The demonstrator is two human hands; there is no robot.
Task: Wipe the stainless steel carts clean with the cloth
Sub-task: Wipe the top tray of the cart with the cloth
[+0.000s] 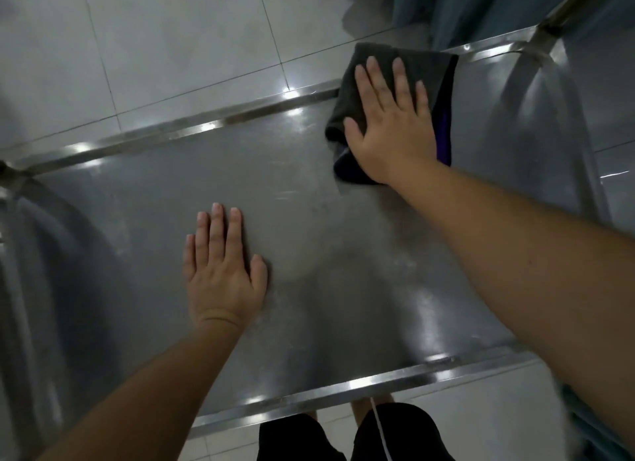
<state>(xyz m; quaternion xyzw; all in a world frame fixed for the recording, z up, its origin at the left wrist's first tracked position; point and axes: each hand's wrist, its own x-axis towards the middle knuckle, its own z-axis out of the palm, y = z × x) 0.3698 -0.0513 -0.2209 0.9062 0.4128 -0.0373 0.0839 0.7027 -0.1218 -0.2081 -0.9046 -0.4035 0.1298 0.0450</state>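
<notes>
Right hand is flat, fingers straight and a bit spread, pressing the cloth down at the far right end of the cart top. No grip at all, just palm pressure. The cloth is dark, folded or bunched, and its far edge sits up on the back rail, maybe slightly over it. Left hand is also flat and holding nothing, planted on the bare steel nearer the middle, looks like it's bracing.

Stuff I'd worry about from here:

- With only a flat palm on it, the cloth can slide out from under the hand or roll up on a stroke, especially where it catches the raised rail. Then you're just dragging skin over steel.
- It's right at the edge. Push further out and it probably goes over the rail onto the floor, and a floor-dirty cloth smears everything.
- If the cart rolls (can't see any wheels), a hard push away could move it, and the braced left hand is leaning weight on it.
- The top shows dull streaks and hazy patches around the middle, so uneven pressure will likely just leave more streaks.
- The bare left palm probably leaves prints on the steel under it.
</notes>
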